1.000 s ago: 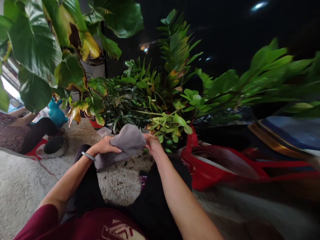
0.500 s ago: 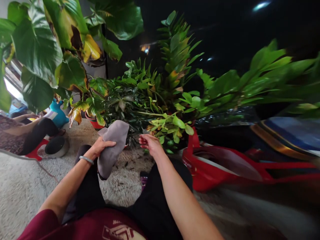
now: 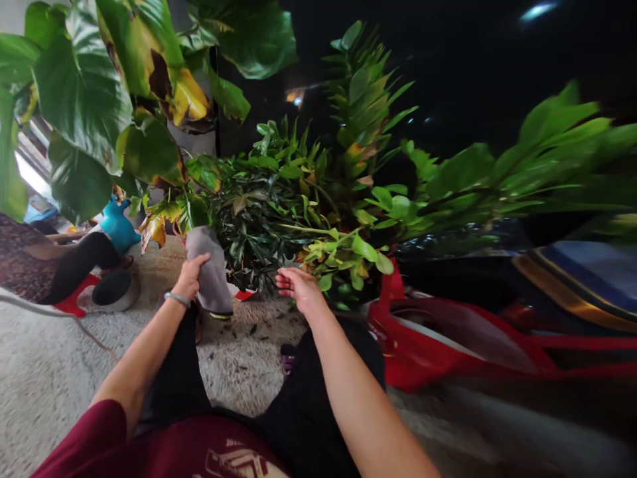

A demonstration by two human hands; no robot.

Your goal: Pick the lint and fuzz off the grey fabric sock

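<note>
My left hand (image 3: 188, 279) is wrapped round a grey cloth piece (image 3: 209, 269), shaped like a glove or sock, with a dark and yellow edge at its lower end. It is held up in front of the potted plants, and a band circles that wrist. To the right, my right hand (image 3: 300, 287) is held at the low leaves, its fingers curled together. Whether anything thin sits between those fingertips I cannot make out. Just beyond it are a dark-leaved plant (image 3: 256, 226) and a light green sprig (image 3: 343, 249).
A large-leaved plant (image 3: 82, 99) with yellowed, browned leaves hangs over the left. An open red bag (image 3: 423, 358) stands by my right knee. Farther left are a dark pot (image 3: 117, 292), a red stool (image 3: 77, 297), a turquoise toy-like object (image 3: 119, 222) and a seated person (image 3: 42, 265).
My left hand has moved a little forward and left with the grey cloth, which has turned more upright and shows its yellow edge. My right hand has barely moved.
</note>
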